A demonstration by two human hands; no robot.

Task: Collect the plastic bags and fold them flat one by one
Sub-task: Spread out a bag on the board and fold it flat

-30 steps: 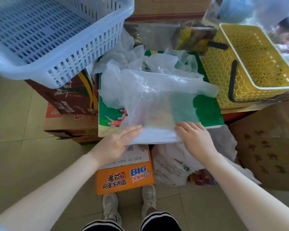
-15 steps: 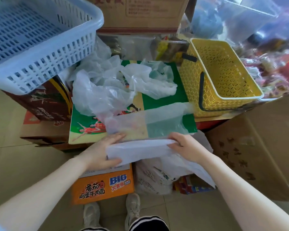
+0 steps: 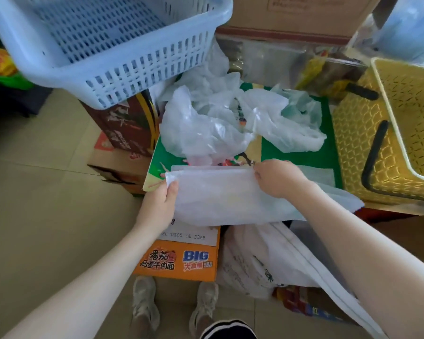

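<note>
Pinching the half-folded translucent white plastic bag [image 3: 220, 194] at opposite ends, left hand [image 3: 160, 206] and right hand [image 3: 275, 178] span its sideways long axis; crumpled bags [image 3: 230, 121] lie beyond.

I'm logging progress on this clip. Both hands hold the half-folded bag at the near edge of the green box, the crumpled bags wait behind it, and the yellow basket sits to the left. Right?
Not quite. The yellow basket sits to the right; the one on the left is the blue basket. The head view shows it. The left hand and right hand do hold the half-folded bag, with the crumpled bags behind it.
</note>
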